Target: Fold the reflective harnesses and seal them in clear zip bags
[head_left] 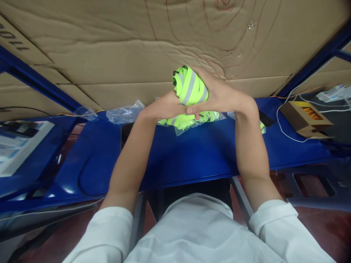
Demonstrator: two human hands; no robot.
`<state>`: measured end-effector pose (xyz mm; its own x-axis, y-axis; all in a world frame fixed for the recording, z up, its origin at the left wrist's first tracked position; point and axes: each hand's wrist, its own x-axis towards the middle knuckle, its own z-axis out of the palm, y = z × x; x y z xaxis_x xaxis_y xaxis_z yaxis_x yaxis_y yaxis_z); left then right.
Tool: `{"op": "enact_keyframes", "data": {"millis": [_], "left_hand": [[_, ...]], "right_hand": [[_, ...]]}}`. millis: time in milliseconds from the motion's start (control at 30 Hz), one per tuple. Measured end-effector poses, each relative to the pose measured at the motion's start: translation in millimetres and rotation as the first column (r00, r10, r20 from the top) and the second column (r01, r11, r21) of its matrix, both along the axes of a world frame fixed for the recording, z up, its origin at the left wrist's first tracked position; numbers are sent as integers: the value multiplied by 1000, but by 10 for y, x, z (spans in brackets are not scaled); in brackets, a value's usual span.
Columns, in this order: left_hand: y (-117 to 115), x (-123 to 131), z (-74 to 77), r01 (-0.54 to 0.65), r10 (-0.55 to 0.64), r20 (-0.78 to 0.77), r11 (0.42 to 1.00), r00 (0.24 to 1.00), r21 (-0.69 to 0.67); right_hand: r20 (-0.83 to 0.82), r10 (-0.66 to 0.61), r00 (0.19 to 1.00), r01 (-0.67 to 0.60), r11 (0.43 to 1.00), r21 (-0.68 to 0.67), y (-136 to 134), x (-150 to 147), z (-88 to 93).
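A rolled bundle of neon yellow-green fabric with grey reflective stripes (191,87) is held up above the back of the blue table (192,157). My left hand (168,105) grips the bundle from its left and lower side. Around its right side wraps my right hand (215,91), its thumb pointing left below the roll. Small black parts show at the roll's upper left. Beneath my hands, more yellow-green striped material in clear plastic (186,121) lies on the table, partly hidden by them.
Clear plastic bags (124,112) lie at the back left. Cardboard (117,62) stands behind the table. An open brown box (307,118) and a white cable are at right. A white tray (26,146) is at far left.
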<state>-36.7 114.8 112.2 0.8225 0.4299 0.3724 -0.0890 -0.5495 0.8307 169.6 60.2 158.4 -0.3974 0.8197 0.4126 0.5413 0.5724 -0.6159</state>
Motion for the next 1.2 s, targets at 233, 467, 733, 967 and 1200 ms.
{"op": "enact_keyframes", "data": {"millis": [233,467,733,967,1200], "left_hand": [[-153,-25,155,-53,47,-52,990,998,-131],[-141,-39,158,-157,132,-135,969,982,-190],[-42,-16,109,-360,360,-86,933,929,11],[-101,101,71,-129,214,402,965,890,-227],[18,163,-28,-319,422,455,903,784,-289]], "right_hand": [[-71,-34,997,40,995,87,-79,-2,101],[-146,-43,988,52,997,63,-92,77,96],[-445,52,894,-103,990,-92,97,-28,-60],[-727,89,681,-395,880,-263,191,-193,-164],[-380,-81,921,108,993,48,24,-144,19]]}}
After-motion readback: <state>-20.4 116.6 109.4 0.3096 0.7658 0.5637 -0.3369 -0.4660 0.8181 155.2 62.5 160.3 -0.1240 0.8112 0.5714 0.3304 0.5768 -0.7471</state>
